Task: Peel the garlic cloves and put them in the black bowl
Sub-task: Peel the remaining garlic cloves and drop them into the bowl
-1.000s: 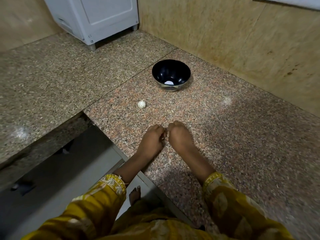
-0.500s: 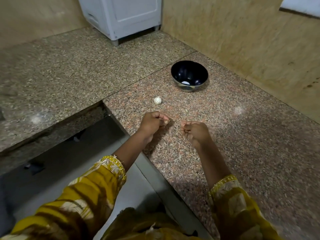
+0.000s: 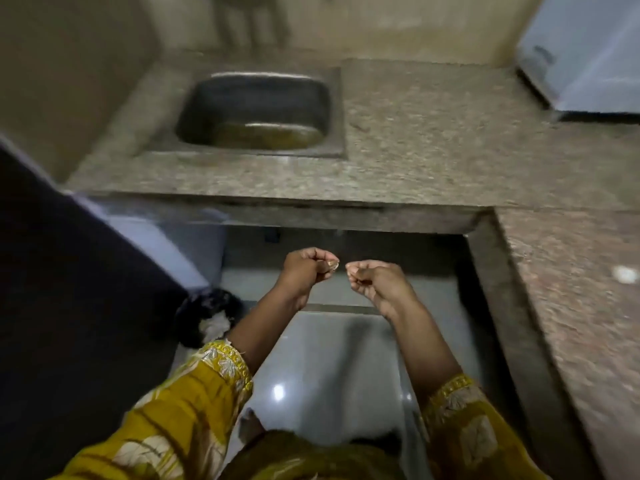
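Where your sleeves end: yellow patterned cuffs (image 3: 225,362) sit lowest in view, and both your bare forearms reach forward from them.
Left hand (image 3: 304,271): curled, with thumb and fingertips pinching a small pale clove (image 3: 333,264) that pokes out toward your other hand.
Right hand (image 3: 375,280): just beside the left but not touching it, fingers curled and tips bunched against the thumb. You cannot tell whether it holds anything.
Clove: in your left hand, held up over the floor (image 3: 332,358), off the worktop (image 3: 415,133).
Floor: grey glossy tile under both hands. A dark bundle (image 3: 207,317) with a white patch lies to your left.
Worktop: speckled stone, running along your right and across ahead of your hands.
Sink (image 3: 256,95): steel, set in the far stretch, brownish at the bottom.
Appliance (image 3: 588,53): a white box at far right on the worktop, blurred.
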